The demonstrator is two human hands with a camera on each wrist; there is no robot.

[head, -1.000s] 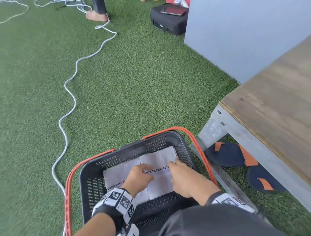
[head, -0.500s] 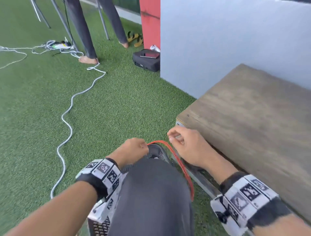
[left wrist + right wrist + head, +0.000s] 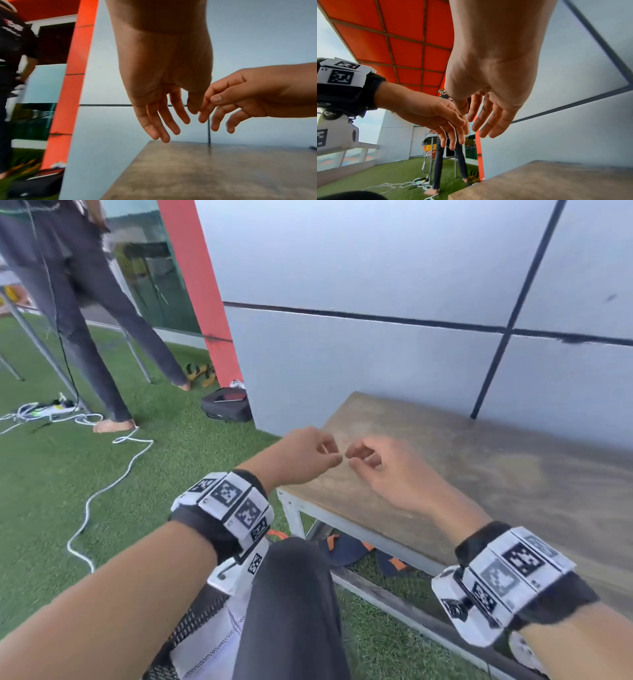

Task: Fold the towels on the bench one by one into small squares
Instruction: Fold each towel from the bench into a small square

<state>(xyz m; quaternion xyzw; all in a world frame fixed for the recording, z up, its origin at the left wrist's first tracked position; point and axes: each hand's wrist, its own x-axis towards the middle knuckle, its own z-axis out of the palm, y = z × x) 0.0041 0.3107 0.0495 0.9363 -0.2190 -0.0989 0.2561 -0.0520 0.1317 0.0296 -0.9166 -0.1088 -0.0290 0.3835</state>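
The wooden bench [image 3: 496,481] has a bare top with no towel on it. Both my hands hover above its left end, fingertips almost meeting. My left hand [image 3: 308,455] and right hand [image 3: 375,462] hold nothing, fingers loosely bent. In the left wrist view the left hand [image 3: 164,119] hangs relaxed with the right hand [image 3: 240,100] beside it. The right wrist view shows the right hand [image 3: 489,116] with relaxed fingers too. A folded white towel [image 3: 209,645] lies in the black mesh basket [image 3: 185,626] by my knee, mostly hidden.
Another person [image 3: 85,320] stands barefoot on the green turf at the left, by a white cable [image 3: 102,491]. A black case [image 3: 226,407] lies at the wall corner. Dark slippers [image 3: 346,549] lie beneath the bench. A grey panelled wall [image 3: 376,354] backs the bench.
My hands left the folded towel in the basket and rose to hover above the bench's left end. The head view tilted up from the basket to the bench and wall.
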